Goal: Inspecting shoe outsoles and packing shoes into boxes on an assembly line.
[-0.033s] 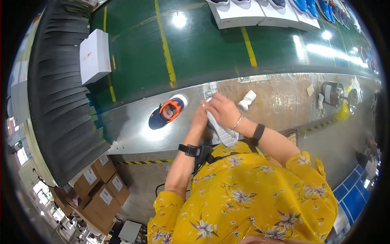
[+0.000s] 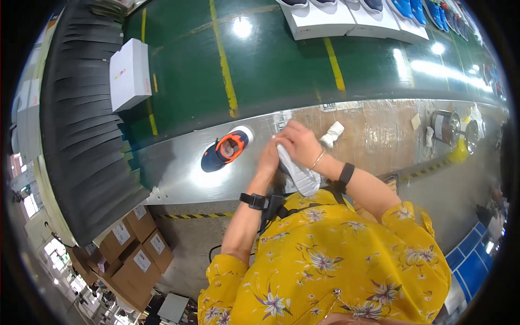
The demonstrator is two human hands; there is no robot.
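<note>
Both hands meet over the near edge of the metal worktop, with a shoe [image 2: 299, 174] between them. Its pale grey sole faces up and to the right, one end pointing back toward my body. My left hand [image 2: 267, 158] is closed at the shoe's left side. My right hand [image 2: 300, 144] has its fingers bent over the far end, where both hands' fingertips come together. What the fingertips pinch there is hidden. Left of my hands lies a navy shoe [image 2: 211, 158] with an orange collar and a white sole, its opening up.
Beyond the worktop [image 2: 173, 168] runs a green conveyor belt [image 2: 276, 70] with a white shoebox [image 2: 130, 76] near black strip curtains [image 2: 81, 119]. Crumpled white paper [image 2: 332, 134] lies on taped cardboard [image 2: 374, 130]. A metal spool [image 2: 445, 127] is at right; brown cartons [image 2: 138, 260] stand lower left.
</note>
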